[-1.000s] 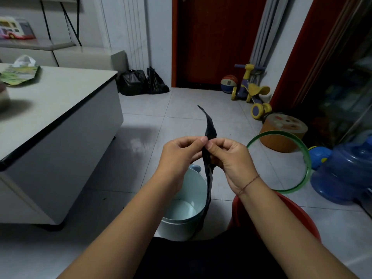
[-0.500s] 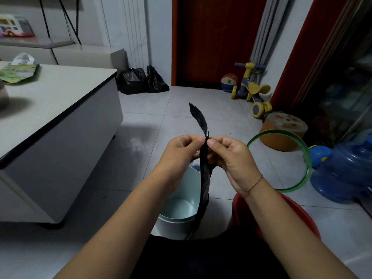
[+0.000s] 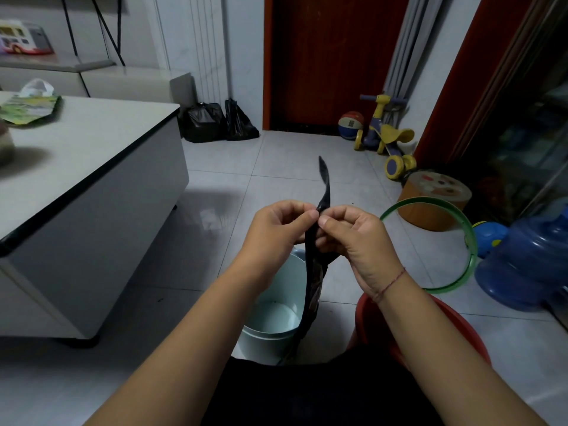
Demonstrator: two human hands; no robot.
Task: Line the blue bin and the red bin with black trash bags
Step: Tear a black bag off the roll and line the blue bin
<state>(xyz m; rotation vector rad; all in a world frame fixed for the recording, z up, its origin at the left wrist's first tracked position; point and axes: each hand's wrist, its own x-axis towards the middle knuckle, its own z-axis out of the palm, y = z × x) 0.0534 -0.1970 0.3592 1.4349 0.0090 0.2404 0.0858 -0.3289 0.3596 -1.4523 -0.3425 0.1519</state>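
**Item: black trash bag** [image 3: 313, 290]. One, unopened, pressed flat into a narrow strip. It is held in the air in front of the person, above the floor and between the two bins.

**Hold:** The left hand [image 3: 278, 230] and the right hand [image 3: 358, 241] meet at the strip's upper part, thumb tips almost touching. The grip of each hand is a closed pinch on the bag's edge, thumb against curled fingers. Judged from this, the two pinches work on opposite layers of the plastic to find and part the mouth. The height keeps the loose length hanging free and untangled.

**Axis and heading:** The long axis is close to vertical. The short upper tip rises above the knuckles and curls slightly away, toward the door. The long lower end drops past the wrists and crosses the near-right rim of the blue bin. The bag's bottom is lost against the dark clothing.

**Item: blue bin** [image 3: 261, 342]. Pale, upright on the floor directly below the hands, unlined, interior bare. It is probably set there so the opened bag can go straight down into it.

**Item: red bin** [image 3: 461, 329]. On the floor under the right forearm, mostly hidden. No liner shows on the visible part.

**Nearby:** A green hoop [image 3: 468, 241] and a blue water jug [image 3: 528, 265] stand to the right, and a white surface [image 3: 92, 142] to the left.
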